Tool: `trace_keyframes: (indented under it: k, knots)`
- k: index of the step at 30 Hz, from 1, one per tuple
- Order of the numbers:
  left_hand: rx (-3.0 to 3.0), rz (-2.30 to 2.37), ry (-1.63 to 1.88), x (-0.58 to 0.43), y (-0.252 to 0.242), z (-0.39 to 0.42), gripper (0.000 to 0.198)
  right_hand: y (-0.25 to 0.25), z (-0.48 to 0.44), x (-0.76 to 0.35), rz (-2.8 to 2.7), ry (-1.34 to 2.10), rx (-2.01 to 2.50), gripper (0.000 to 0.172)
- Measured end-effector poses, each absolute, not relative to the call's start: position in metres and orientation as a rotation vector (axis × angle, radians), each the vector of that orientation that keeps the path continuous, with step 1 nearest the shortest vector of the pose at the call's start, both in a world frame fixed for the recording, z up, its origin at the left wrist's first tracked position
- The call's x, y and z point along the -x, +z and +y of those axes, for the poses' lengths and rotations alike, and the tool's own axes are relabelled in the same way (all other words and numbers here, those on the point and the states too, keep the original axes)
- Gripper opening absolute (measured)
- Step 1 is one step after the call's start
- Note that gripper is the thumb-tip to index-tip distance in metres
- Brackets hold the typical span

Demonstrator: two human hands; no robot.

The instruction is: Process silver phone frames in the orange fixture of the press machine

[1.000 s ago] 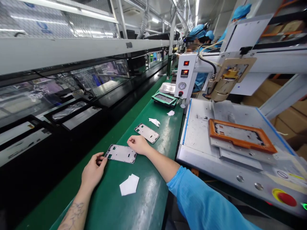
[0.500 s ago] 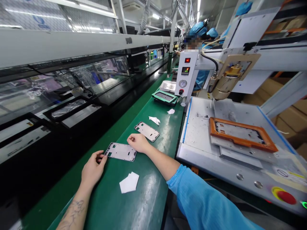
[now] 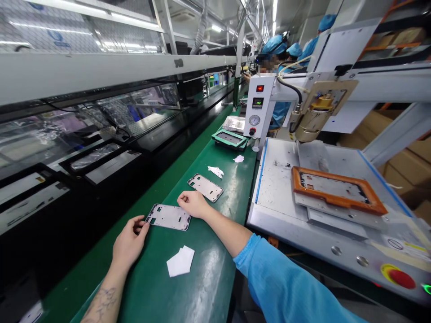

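A silver phone mid-frame point(image 3: 170, 217) with small cutouts lies on the green bench, its left end between the thumb and fingers of my left hand point(image 3: 130, 237). Over the frame's upper right corner, my right hand point(image 3: 192, 203) is closed with its fingers curled in. Its fingertips are partly hidden, and I cannot make out what they pinch, if anything. Just beyond that hand lies a second phone mid-frame point(image 3: 206, 187). Closer to me is a folded white wipe point(image 3: 181, 261), touched by neither hand.
Crumpled white scraps point(image 3: 216, 172) and a green fixture point(image 3: 229, 139) sit farther up the bench point(image 3: 205, 287). At right stands a press machine point(image 3: 257, 105) with an orange-rimmed fixture point(image 3: 336, 190) on its bed. A dark conveyor with black trays point(image 3: 96, 157) runs along the left. Co-workers in blue caps are beyond.
The view has tilted slightly, so everything sits a little lower. Both hands keep almost the same places at the phone mid-frame.
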State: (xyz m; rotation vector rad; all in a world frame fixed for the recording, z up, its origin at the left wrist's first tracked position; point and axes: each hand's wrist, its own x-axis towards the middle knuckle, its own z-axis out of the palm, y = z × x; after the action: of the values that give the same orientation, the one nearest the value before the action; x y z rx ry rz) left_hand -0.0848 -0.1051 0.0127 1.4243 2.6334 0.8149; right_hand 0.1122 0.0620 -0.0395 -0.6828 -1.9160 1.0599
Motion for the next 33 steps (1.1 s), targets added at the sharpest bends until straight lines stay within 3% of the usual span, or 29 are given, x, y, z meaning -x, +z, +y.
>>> trace_keyframes:
  k: [3, 4, 9, 11, 16, 19, 23, 28, 33]
  knots:
    - [-1.434, 2.632, 0.832, 0.085, 0.013, -0.105, 0.056, -0.035, 0.059, -0.114, -1.941, 1.043, 0.665, 0.01]
    - [-1.435, 2.634, 0.832, 0.085, 0.012, -0.104, 0.057, -0.033, 0.056, -0.116, -1.968, 1.019, 0.655, 0.016]
    - [-1.463, 2.598, 0.841, 0.082, 0.012, -0.105, 0.057, -0.022, 0.022, -0.129, -2.241, 0.736, 0.644, 0.094]
    - [-1.481, 2.572, 0.874, 0.081, 0.011, -0.106, 0.055, -0.019, 0.007, -0.13, -2.327, 0.592, 0.672, 0.108]
    - [-1.466, 2.556, 0.973, 0.084, 0.009, -0.106, 0.057, -0.004, -0.011, -0.122, -2.492, 0.376, 0.84, 0.094]
    - [-1.44, 2.579, 1.054, 0.084, 0.011, -0.108, 0.059, 0.007, -0.01, -0.14, -2.562, 0.31, 0.783, 0.099]
    - [-1.314, 2.753, 1.137, 0.083, 0.019, -0.117, 0.058, 0.0, -0.022, -0.239, -2.376, 0.531, 0.604, 0.103]
    - [-1.551, 2.695, 1.1, 0.043, 0.02, -0.115, 0.054, -0.091, -0.098, -0.433, -1.946, 1.011, 0.692, 0.099]
    - [-2.581, 1.691, 0.684, -0.114, 0.013, -0.065, 0.05, -0.208, -0.198, -0.525, -1.574, 1.229, 1.224, 0.093]
